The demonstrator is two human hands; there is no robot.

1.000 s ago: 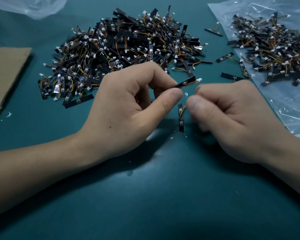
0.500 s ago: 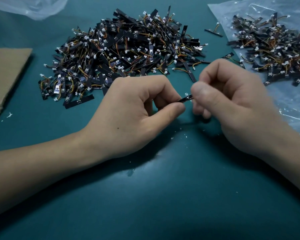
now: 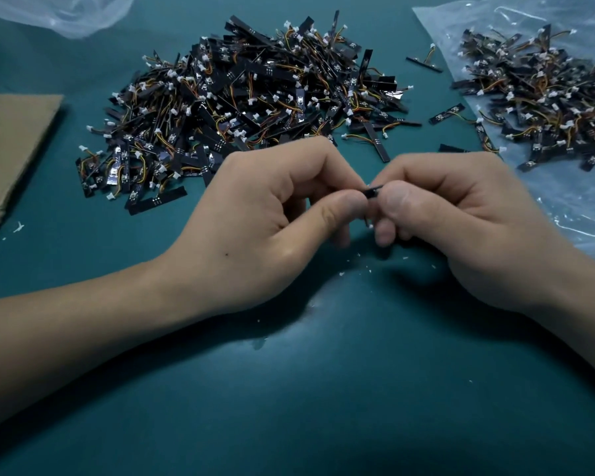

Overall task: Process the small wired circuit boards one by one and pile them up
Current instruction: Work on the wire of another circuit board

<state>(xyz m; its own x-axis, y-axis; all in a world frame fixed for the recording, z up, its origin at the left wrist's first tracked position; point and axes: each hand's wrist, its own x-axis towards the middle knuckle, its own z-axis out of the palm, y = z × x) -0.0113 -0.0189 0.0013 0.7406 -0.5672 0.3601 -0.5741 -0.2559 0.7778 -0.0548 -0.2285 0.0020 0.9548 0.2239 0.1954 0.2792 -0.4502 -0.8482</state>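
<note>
Landmark: the large pile point(image 3: 248, 108) of black wired boards, lying on the teal table mat point(image 3: 323, 389).
Left hand point(image 3: 265, 228): in front of the large pile, just below its near edge. My thumb and forefinger pinch one end of a single circuit board point(image 3: 371, 193); the other fingers are curled under.
Right hand point(image 3: 461, 228): in front of the large pile and to its right. My thumb and forefinger pinch the other end of the same board.
Circuit board: held off the mat between my two thumbs, in front of the large pile's right end. Only a short black section shows; the rest is hidden by my fingers.
White connector point(image 3: 370, 225): hangs just under the held board.
Second pile point(image 3: 547, 97): right of the large pile, apart from it, resting on a clear plastic bag point(image 3: 581, 207).
Stray boards point(image 3: 447, 113): between the large pile and the second pile.
Cardboard point(image 3: 11, 149): left of the large pile, flat on the mat.
White flecks point(image 3: 368, 269): on the mat in front of the large pile, under my hands.
</note>
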